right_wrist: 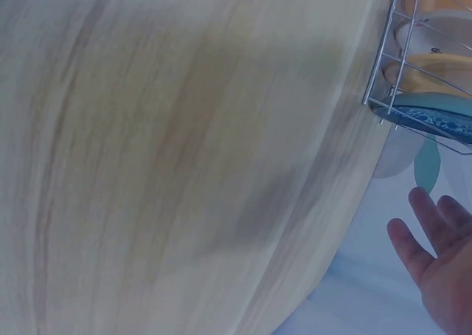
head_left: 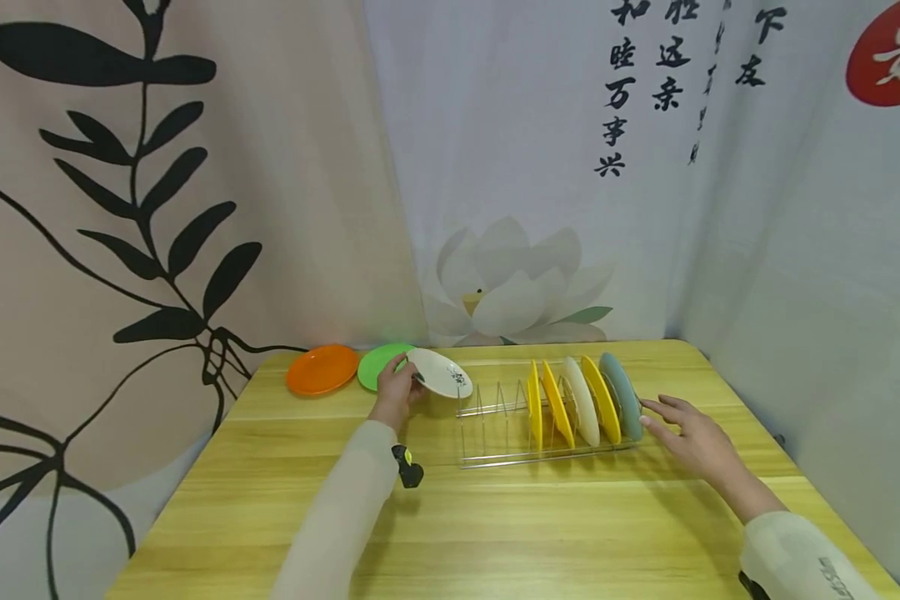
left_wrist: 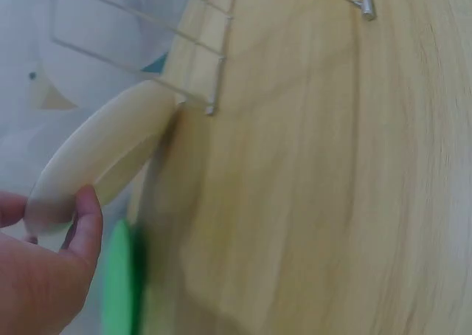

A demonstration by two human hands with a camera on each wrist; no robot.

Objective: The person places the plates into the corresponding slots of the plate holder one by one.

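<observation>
My left hand (head_left: 397, 389) pinches the edge of a white plate (head_left: 442, 374) with a dark printed motif, between thumb and fingers. In the left wrist view this plate (left_wrist: 110, 147) is tilted, its far edge near the end of the wire rack (left_wrist: 219, 69). The metal dish rack (head_left: 487, 458) holds several plates on edge: yellow plates (head_left: 553, 404), a white one (head_left: 582, 402) and a blue one (head_left: 621, 396) at the right end. My right hand (head_left: 686, 437) is beside that blue plate, fingers extended and holding nothing; the right wrist view shows the fingers (right_wrist: 428, 228) spread.
An orange plate (head_left: 322, 370) and a green plate (head_left: 378, 367) lie flat at the table's back left. The left part of the rack shows bare wire dividers (head_left: 498, 400). Printed curtains (head_left: 307, 167) hang behind the wooden table (head_left: 540, 533).
</observation>
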